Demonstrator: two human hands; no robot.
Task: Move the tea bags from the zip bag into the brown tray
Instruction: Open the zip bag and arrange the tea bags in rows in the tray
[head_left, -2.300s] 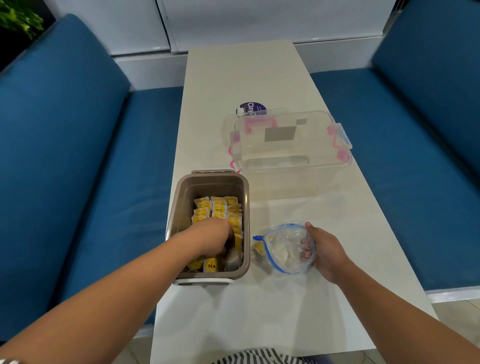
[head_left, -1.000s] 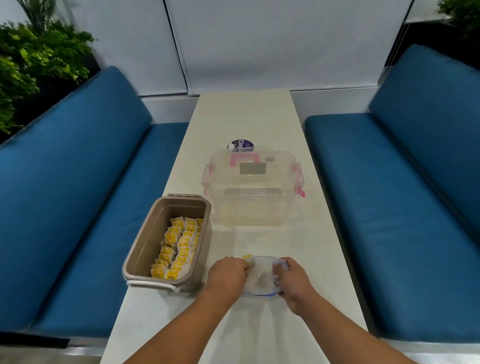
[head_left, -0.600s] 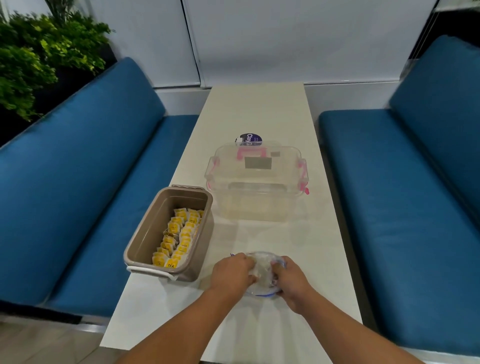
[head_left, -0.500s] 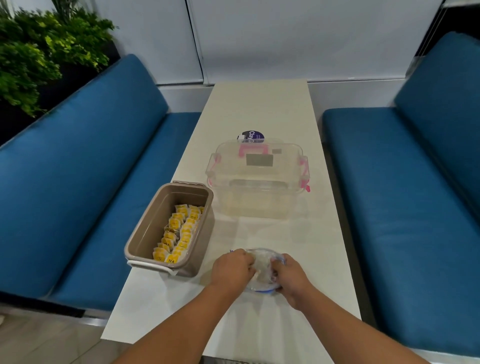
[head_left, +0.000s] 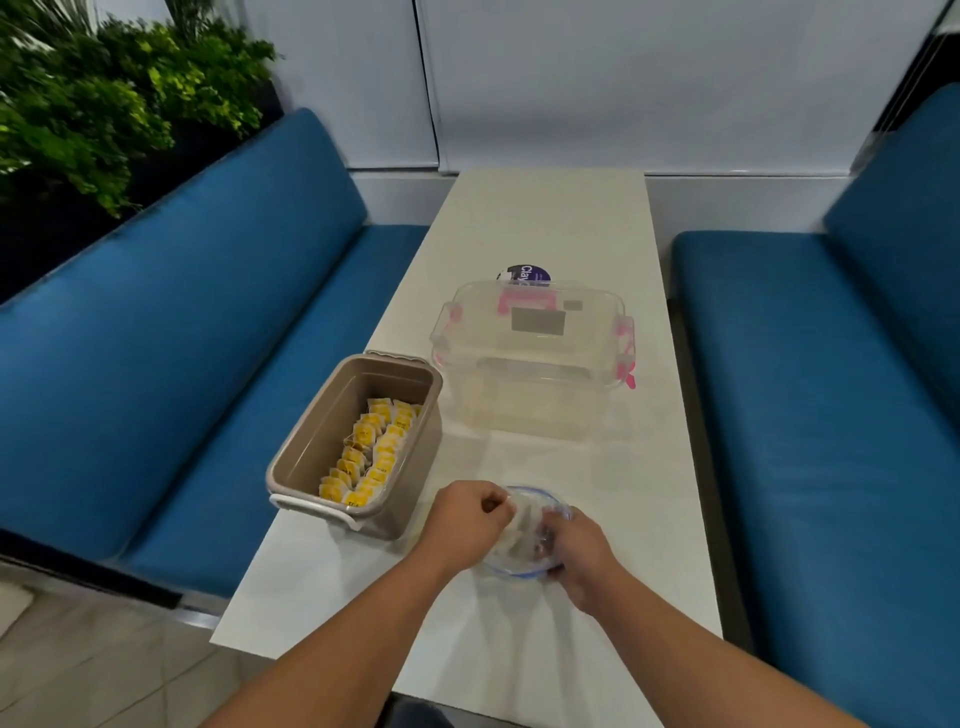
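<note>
The clear zip bag (head_left: 525, 540) with a blue seal lies crumpled on the white table (head_left: 545, 218), between both hands. My left hand (head_left: 465, 525) pinches its left edge with curled fingers. My right hand (head_left: 579, 553) grips its right side. I cannot tell what the bag holds. The brown tray (head_left: 311, 447) stands to the left, near the table's left edge. Several yellow tea bags (head_left: 371, 452) stand in rows along its right side.
A clear lidded box (head_left: 535, 358) with pink clasps stands behind the bag. A round purple-labelled item (head_left: 527, 273) lies just beyond it. Blue benches (head_left: 171, 353) flank the table on both sides. Plants (head_left: 104, 104) fill the far left.
My left hand came out of the brown tray and joined my right hand on the zip bag. The view pulled back and tilted up; the bag stayed between the hands.
</note>
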